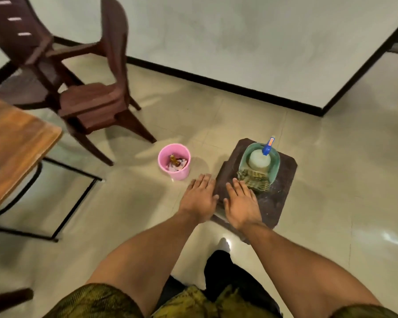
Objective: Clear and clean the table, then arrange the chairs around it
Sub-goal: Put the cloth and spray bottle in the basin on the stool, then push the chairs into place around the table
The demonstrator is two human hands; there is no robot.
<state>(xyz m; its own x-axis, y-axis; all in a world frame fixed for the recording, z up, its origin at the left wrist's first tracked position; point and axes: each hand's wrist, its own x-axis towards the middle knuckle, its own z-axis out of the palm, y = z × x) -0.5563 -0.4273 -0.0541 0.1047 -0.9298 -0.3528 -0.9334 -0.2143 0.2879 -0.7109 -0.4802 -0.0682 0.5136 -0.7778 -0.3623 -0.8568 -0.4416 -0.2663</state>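
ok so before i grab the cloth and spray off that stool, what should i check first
1. Hands free: left hand and right hand are flat and hold nothing: ok.
2. Striped green cloth lies over the near rim of the teal plastic basin, just past the right fingertips: ok.
3. White spray bottle with blue trigger stands upright in the basin: ok.
4. Dark brown stool carries the basin fully on its top: ok.
5. Wooden tabletop cleared: only a corner is in view: cannot tell.
6. Stacked brown plastic chairs set around the table: not ok.

Table (pixel 14 138) cut off left
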